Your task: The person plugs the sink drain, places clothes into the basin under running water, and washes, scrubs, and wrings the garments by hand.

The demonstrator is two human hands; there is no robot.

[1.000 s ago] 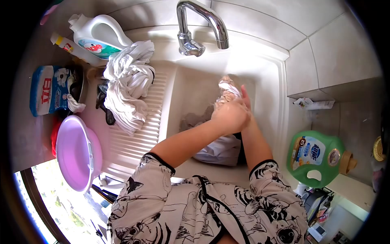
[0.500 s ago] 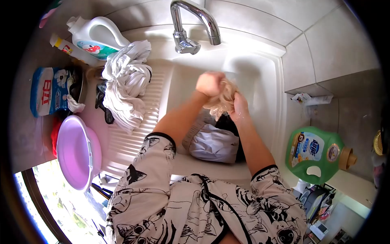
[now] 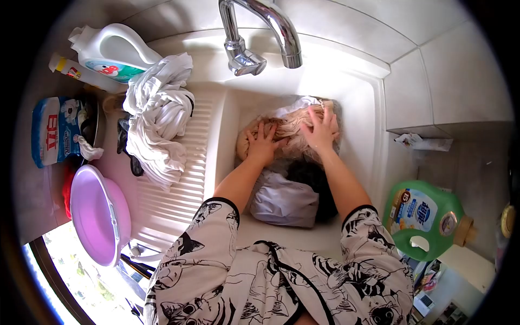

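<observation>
A wet beige garment (image 3: 295, 122) lies spread in the sink basin (image 3: 357, 141), under the faucet (image 3: 265, 32). My left hand (image 3: 262, 145) presses on its left part with the fingers spread. On its right part rests my right hand (image 3: 322, 129), fingers also apart and laid over the folds. Nearer my body, in the same basin, sit a bunched light grey cloth (image 3: 284, 197) and a black cloth (image 3: 324, 189). Some white fabric shows at the far edge of the beige garment.
Twisted white laundry (image 3: 157, 119) lies on the ribbed washboard (image 3: 197, 146) to the left. Beyond it stand a white detergent bottle (image 3: 116, 51), a blue packet (image 3: 54, 132) and a purple basin (image 3: 97, 216). A green detergent jug (image 3: 422, 216) is at the right.
The beige garment was bunched between my two closed hands above the basin. Now it is lowered and spread out, and my hands have opened and moved apart onto it.
</observation>
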